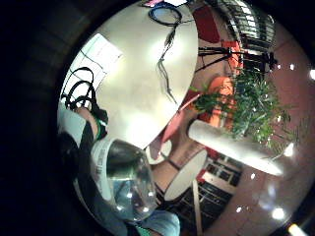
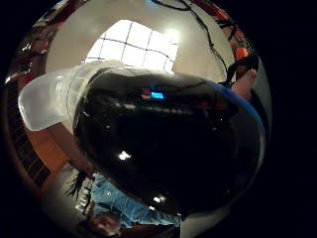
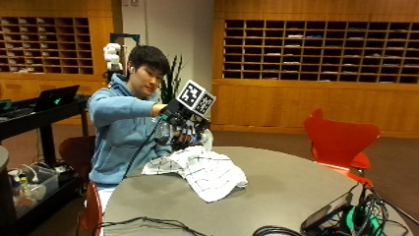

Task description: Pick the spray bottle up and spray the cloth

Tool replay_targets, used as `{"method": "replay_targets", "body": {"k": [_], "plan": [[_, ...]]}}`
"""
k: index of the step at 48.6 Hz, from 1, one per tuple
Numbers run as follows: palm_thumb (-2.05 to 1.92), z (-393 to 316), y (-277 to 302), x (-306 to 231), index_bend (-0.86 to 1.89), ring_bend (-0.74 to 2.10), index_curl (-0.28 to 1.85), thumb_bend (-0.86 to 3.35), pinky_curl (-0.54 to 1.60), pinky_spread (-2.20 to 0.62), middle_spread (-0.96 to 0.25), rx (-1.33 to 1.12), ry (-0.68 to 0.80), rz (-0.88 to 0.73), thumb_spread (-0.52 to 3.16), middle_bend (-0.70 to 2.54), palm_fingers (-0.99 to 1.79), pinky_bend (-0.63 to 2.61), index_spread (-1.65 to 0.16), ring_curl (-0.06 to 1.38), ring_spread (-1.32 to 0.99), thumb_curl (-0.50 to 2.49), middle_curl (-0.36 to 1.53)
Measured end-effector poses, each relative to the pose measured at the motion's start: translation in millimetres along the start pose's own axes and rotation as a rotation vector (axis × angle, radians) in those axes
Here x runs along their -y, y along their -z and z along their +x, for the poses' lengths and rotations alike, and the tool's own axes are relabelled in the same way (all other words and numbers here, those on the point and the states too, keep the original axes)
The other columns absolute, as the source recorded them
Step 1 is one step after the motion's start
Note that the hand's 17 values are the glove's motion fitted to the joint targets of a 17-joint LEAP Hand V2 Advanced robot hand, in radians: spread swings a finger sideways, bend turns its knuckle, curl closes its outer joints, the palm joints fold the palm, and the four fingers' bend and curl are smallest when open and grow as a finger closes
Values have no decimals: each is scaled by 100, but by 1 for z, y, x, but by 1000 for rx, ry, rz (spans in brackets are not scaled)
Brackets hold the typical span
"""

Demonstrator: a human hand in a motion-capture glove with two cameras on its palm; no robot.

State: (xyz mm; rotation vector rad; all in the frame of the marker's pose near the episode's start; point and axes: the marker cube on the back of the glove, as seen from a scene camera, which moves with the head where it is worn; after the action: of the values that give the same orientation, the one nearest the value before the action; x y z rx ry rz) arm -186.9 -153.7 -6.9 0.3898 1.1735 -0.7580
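Spray bottle (image 3: 165, 132): clear-bodied, held aloft above the near edge of the counter (image 3: 282, 191), in front of the seated person's chest; not resting on anything. From the outside view its long axis appears roughly upright, perhaps leaning a little toward the cloth, though the exact direction of the nozzle cannot be made out. In the thumb-side palm view the dark rounded body (image 2: 168, 148) fills most of the frame with a pale translucent neck end beside it, so it sits close against the palm. Right hand (image 3: 185, 129): black-gloved, fingers curled round the bottle's body, raised at chest height. Whether a finger lies on the trigger cannot be told. Cloth (image 3: 199, 169): white with a dark grid check, lying crumpled and spread on the counter directly below and slightly forward of the hand, one corner trailing toward the counter's middle; also visible beyond the bottle in the thumb-side view (image 2: 131, 42). Key relation: cloth lies beneath the held bottle, apart from it, near. Judgement: pick-up step looks done; spraying calls for the nozzle to face down toward the cloth before the trigger is squeezed. Other hand: not discernible.
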Motion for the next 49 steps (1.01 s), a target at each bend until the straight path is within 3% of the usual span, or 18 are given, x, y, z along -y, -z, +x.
{"method": "replay_targets", "body": {"k": [41, 49], "plan": [[90, -10, 5, 7, 18, 48, 47, -4, 37, -21, -19, 12, 18, -19, 31, 33, 129, 41, -27, 41, -20, 74, 45], [89, -19, 11, 7, 18, 48, 47, -4, 38, -21, -19, 146, 65, 96, 31, 33, 129, 41, -27, 41, -20, 75, 46]]}}
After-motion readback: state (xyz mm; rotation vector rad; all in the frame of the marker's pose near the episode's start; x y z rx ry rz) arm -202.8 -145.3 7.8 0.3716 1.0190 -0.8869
